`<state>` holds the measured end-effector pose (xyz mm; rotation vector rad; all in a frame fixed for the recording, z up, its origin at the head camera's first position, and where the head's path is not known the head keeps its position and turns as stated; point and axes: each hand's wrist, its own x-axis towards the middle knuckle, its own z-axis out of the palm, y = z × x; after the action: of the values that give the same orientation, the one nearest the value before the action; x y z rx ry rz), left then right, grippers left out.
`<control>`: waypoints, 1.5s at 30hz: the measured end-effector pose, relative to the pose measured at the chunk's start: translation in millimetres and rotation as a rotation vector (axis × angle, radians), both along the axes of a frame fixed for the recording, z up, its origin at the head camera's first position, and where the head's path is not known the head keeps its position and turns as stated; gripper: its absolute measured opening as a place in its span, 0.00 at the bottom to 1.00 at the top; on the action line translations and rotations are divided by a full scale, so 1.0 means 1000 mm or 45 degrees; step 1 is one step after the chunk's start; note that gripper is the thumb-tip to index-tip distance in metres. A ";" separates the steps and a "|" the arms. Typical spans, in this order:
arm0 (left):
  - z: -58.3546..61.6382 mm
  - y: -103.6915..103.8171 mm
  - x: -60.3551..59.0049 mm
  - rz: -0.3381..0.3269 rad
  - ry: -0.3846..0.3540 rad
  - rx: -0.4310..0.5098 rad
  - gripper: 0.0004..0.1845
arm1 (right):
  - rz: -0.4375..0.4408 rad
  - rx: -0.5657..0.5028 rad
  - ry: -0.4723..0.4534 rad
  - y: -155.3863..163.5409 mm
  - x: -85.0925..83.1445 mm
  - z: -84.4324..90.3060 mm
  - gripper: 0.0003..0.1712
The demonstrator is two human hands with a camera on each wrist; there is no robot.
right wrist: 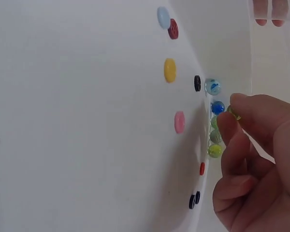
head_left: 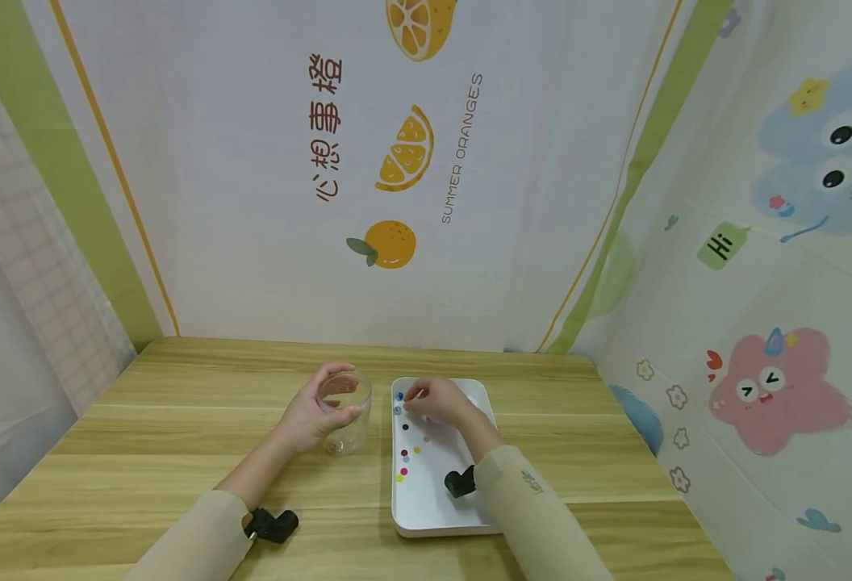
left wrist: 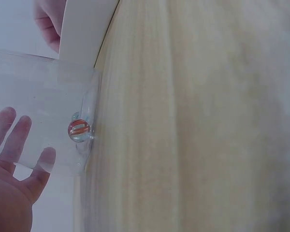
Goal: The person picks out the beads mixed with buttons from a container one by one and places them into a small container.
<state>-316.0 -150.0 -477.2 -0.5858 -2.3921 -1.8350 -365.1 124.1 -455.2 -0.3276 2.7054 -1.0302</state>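
Observation:
My left hand (head_left: 310, 416) grips a clear plastic jar (head_left: 346, 440) that stands upright on the table, left of a white tray (head_left: 433, 516). Inside the jar, low down near its base, lies a glass marble (left wrist: 79, 131) with orange and white swirls; another small clear one shows behind it. Over the tray's left side, my right hand (head_left: 436, 401) pinches a yellow-green marble (right wrist: 234, 113) between thumb and forefinger, partly hidden by the fingertips. Along the tray wall close by are several marbles, among them a blue marble (right wrist: 218, 107) and a yellow marble (right wrist: 214, 151).
Several buttons are scattered in the tray, including a pink button (right wrist: 180, 122), a yellow button (right wrist: 170, 70) and a black button (right wrist: 197, 83). The wooden table (head_left: 201, 428) reaches back to a printed curtain (head_left: 252, 282), with another curtain (head_left: 760, 282) on the right.

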 end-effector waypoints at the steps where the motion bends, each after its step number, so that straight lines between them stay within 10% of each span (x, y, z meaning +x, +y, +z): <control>1: 0.000 0.000 0.000 0.001 0.000 -0.001 0.38 | -0.001 -0.024 -0.007 0.002 0.000 0.000 0.06; 45: -0.002 0.000 -0.002 0.002 0.029 0.006 0.37 | -0.022 -0.805 -0.031 0.023 0.011 0.018 0.15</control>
<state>-317.7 -149.5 -479.6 -0.6009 -2.3726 -1.8233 -353.7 146.8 -437.0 -0.3864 2.2923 -1.8613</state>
